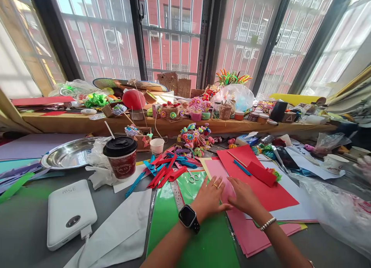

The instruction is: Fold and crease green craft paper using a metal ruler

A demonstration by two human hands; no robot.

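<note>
My left hand (209,195) lies with its fingers spread at the edge of a pink paper sheet (218,168), over the green folder (191,237). A dark smartwatch (188,217) is on that wrist. Close beside it, my right hand (242,197) rests on the pink paper with fingers stretched out, partly hidden by the hand itself. Small scissors (193,177) and a ruler (177,194) lie near my left fingers. A large red sheet (269,190) sits beyond my right hand, with a rolled red paper piece (261,174) and a wooden stick (237,159) on it.
Folded red and blue paper strips (165,169) are heaped behind the folder. A lidded coffee cup (120,159), a metal tray (71,154) and a white power bank (72,214) stand left. A clear plastic bag (333,210) lies right. Crafts crowd the wooden ledge (72,123).
</note>
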